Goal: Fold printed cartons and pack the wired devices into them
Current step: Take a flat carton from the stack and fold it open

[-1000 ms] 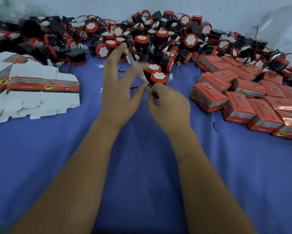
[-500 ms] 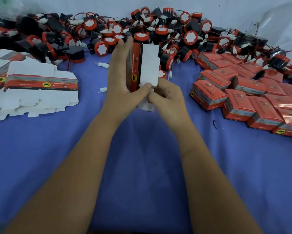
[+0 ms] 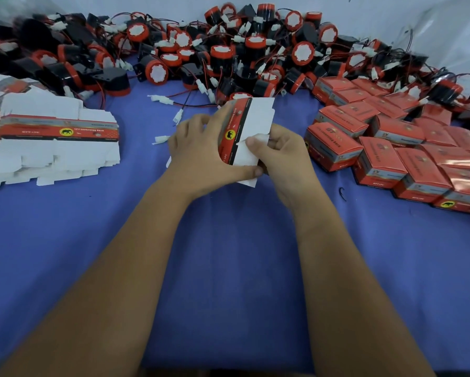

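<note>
- A good share of the work looks done: a crowd of closed red cartons (image 3: 378, 148) sits on the right of the blue worktop (image 3: 228, 268), packed close together, some stacked or leaning on one another.
- Plenty seems left: a big tangled heap of wired devices (image 3: 228, 50), black bodies with red caps and white plugs on thin leads, runs along the far edge, unboxed.
- A stack of flat printed carton blanks (image 3: 54, 137) lies at the left, still unfolded.
- The carton in work (image 3: 244, 131) is held up above the middle of the worktop, just in front of the device heap, partly opened with white flaps showing; it is not yet a box and holds no device that I can see.
- The left hand (image 3: 198, 156) grips the carton's red printed side, thumb under its lower edge.
- The right hand (image 3: 280, 151) pinches a white flap, thumb on top.
- Judging by this, the present step is forming the carton; loading and closing it remain.
</note>
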The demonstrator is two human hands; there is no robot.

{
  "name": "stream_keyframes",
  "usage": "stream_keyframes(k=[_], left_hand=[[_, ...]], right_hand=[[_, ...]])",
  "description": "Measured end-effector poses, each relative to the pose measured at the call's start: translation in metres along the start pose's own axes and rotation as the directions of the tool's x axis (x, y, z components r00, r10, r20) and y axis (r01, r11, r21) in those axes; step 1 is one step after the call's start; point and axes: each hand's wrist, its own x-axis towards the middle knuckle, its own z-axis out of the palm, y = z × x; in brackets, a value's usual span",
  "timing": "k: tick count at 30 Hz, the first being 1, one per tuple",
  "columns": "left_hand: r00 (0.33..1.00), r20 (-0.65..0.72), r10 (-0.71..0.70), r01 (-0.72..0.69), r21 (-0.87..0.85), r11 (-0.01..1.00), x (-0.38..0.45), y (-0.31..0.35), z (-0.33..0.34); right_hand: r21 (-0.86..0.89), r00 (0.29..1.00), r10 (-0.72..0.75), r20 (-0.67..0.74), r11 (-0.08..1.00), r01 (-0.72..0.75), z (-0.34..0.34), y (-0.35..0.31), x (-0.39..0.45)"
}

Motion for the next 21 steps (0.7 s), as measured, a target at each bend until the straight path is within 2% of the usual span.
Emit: stream_keyframes(k=[3, 7, 10, 14, 18, 21], left_hand=[[0.998, -0.049, 0.038, -0.041, -0.045, 0.998, 0.0, 0.002, -0.003], [0.979, -0.2, 0.035, -0.066, -0.15, 0.986, 0.0, 0.006, -0.008], [0.994, -0.093, 0.065, -0.082, -0.194, 0.977, -0.001, 0.007, -0.01], [0.978, 0.083, 0.19, -0.176, -0.151, 0.973, -0.006, 0.009, -0.006], [0.957, 0.08, 0.277, -0.263, -0.158, 0.952, -0.004, 0.006, -0.001], [0.935, 0.064, 0.349, -0.345, -0.065, 0.936, -0.004, 0.005, 0.003]], right_hand=[[0.047, 1.0, -0.004, 0.014, 0.999, 0.004, -0.004, -0.002, -0.001], [-0.031, 0.997, 0.073, 0.002, 0.997, -0.073, -0.011, 0.0, 0.0], [-0.063, 0.993, 0.11, -0.044, 0.992, -0.112, -0.009, 0.003, 0.001], [-0.044, 0.989, 0.11, -0.098, 0.992, -0.115, -0.01, 0.005, 0.003], [-0.055, 0.98, 0.114, -0.164, 0.991, -0.124, -0.01, 0.006, 0.004], [0.061, 0.98, 0.145, -0.134, 0.989, -0.138, -0.014, 0.002, 0.003]])
